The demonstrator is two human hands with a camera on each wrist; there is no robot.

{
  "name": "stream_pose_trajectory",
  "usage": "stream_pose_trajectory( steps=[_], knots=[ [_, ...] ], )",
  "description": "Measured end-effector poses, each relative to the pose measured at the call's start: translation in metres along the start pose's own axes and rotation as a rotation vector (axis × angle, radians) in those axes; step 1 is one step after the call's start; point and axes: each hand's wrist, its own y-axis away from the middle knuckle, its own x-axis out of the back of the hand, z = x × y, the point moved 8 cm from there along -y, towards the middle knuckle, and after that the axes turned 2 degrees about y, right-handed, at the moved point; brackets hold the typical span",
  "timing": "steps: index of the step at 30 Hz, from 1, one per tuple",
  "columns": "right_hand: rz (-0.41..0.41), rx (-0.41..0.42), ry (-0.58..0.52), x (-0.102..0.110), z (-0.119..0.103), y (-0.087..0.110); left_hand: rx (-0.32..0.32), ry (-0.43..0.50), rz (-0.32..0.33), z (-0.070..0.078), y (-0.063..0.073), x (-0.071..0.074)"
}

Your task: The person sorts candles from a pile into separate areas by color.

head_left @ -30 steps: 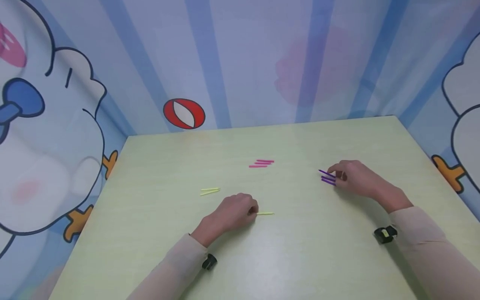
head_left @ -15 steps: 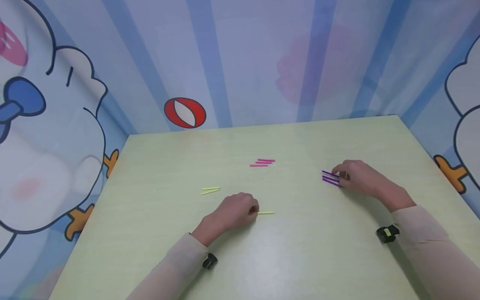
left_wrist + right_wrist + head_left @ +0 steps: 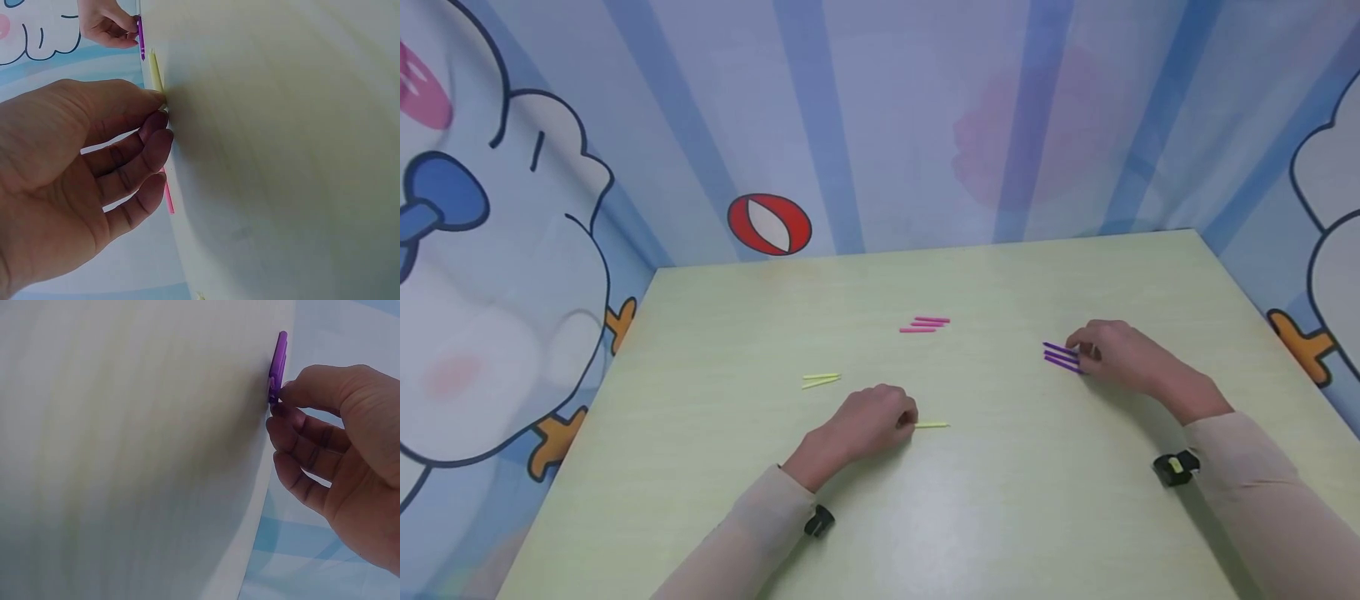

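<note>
My left hand [image 3: 868,421] pinches the near end of a thin yellow stick [image 3: 932,426] between thumb and fingertips, low over the table. In the left wrist view that yellow stick [image 3: 155,72] points away past the thumb. At the right, my right hand [image 3: 1123,357] has thumb and index finger at the right ends of three purple sticks [image 3: 1062,360], which lie nearly parallel. The right wrist view shows the thumb and index pinching at the end of a purple stick [image 3: 279,359]; the sticks overlap there.
Two more yellow sticks [image 3: 822,381] lie to the left, their right ends close together. Three pink sticks [image 3: 925,325] lie side by side farther back. The pale green table [image 3: 737,317] meets a printed cloth backdrop [image 3: 910,125] at its back and sides.
My right hand has shifted slightly right, and the purple sticks have moved a little, the rear one most, so they lie more evenly. The left hand and its yellow stick stay in place.
</note>
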Motion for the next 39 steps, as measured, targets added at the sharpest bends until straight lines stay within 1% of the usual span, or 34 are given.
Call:
stream_pose_trajectory(
  steps=[6,10,15,24,29,39],
  knots=[
    [-0.002,-0.015,0.003,0.0,0.0,0.0,-0.003,-0.007,-0.004,0.001,0.0,0.0],
    [0.006,-0.011,0.004,0.001,-0.005,0.0,0.007,-0.011,-0.006,0.0,0.0,0.001],
    [0.034,0.034,0.005,0.005,-0.02,-0.003,0.014,-0.013,-0.002,0.0,0.001,0.002],
    [0.062,0.128,-0.008,0.006,-0.05,-0.01,0.002,-0.013,0.002,0.001,0.001,0.002],
    [0.043,0.191,-0.017,0.0,-0.066,-0.016,0.005,-0.009,0.006,0.002,0.0,0.003],
    [0.002,0.246,-0.038,-0.01,-0.093,-0.019,0.013,-0.012,-0.001,0.003,0.001,0.003]
  ],
)
